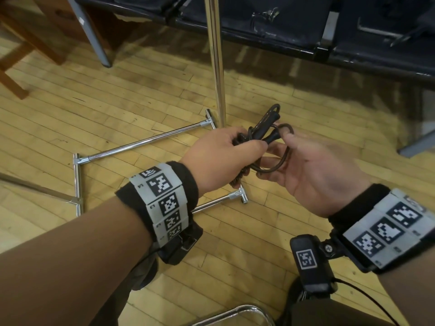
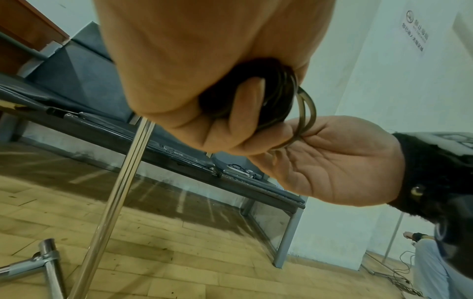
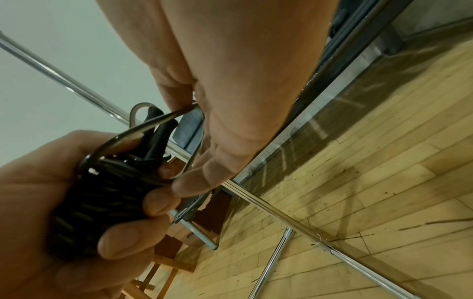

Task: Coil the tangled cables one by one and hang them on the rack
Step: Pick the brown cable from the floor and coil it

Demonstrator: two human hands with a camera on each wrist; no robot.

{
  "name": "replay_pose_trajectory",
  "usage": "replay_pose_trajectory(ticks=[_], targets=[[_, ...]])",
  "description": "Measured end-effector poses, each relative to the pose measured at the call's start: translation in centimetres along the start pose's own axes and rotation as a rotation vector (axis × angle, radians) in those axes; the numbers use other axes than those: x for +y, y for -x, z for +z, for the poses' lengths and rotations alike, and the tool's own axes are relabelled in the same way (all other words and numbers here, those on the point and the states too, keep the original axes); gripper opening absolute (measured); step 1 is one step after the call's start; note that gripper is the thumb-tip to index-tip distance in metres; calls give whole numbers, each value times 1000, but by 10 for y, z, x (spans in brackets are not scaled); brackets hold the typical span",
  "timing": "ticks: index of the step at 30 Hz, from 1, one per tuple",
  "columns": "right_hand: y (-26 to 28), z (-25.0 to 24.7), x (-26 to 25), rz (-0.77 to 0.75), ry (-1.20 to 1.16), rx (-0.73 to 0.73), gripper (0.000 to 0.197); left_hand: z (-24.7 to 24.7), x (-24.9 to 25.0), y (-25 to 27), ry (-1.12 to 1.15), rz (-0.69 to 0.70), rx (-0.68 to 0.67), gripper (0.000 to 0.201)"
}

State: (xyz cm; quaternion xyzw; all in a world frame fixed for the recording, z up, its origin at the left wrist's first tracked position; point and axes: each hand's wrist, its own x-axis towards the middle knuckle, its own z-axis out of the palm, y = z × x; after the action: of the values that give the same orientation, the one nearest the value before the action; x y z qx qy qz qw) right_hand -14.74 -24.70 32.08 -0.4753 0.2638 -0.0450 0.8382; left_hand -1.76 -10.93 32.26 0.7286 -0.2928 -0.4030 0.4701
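Left hand: grip closed round the coiled cable, keeping its turns bunched | Right hand: pinches the last loose loop, probably to tuck it | Bundle held above the rack base, unhung.

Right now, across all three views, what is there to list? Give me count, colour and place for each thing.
cable: one, black, bundled in loops, held in both hands above the floor
rack: one, chrome, upright pole and base bars on the floor, behind the hands
bench: one, dark seats, along the far side
wooden furniture: one piece, brown, far left
floor: pale wood boards
wrist bands: two, grey with black markers, on both wrists
left hand: grips the coil
right hand: fingers pinch a loop
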Motion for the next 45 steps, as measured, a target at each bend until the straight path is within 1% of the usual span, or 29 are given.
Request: replay_pose_trajectory(ticks=[4,6,9,14,19,24,29,32,35,40,43,45], targets=[[2,0,3,-79,57,54,32,1,2,1,41,-13,5,24],[2,-1,3,-92,63,80,33,1,3,1,75,-16,13,29],[1,-1,5,-97,36,99,27,1,4,2,124,-15,13,35],[3,2,2,-38,-38,47,26,1,6,3,134,-49,14,44],[4,4,1,31,-122,6,30,1,7,2,154,-53,6,51],[7,0,-5,36,-293,-7,27,-1,8,3,187,-47,-32,55],[9,-7,-9,34,-323,-39,25,-1,7,3,195,-6,-99,62],[6,-8,-8,3,-282,-26,36,-2,7,2,202,-6,-115,61],[5,-8,-6,-66,-172,1,44,-1,7,2,210,-27,-118,60],[7,-8,-9,-168,-7,-2,36,-2,6,0,194,-61,-118,60],[8,-8,-9,-179,57,-6,31,-1,5,1,177,-66,-121,52],[7,-8,-8,-173,83,-10,29,-1,5,2,150,-67,-143,51]])
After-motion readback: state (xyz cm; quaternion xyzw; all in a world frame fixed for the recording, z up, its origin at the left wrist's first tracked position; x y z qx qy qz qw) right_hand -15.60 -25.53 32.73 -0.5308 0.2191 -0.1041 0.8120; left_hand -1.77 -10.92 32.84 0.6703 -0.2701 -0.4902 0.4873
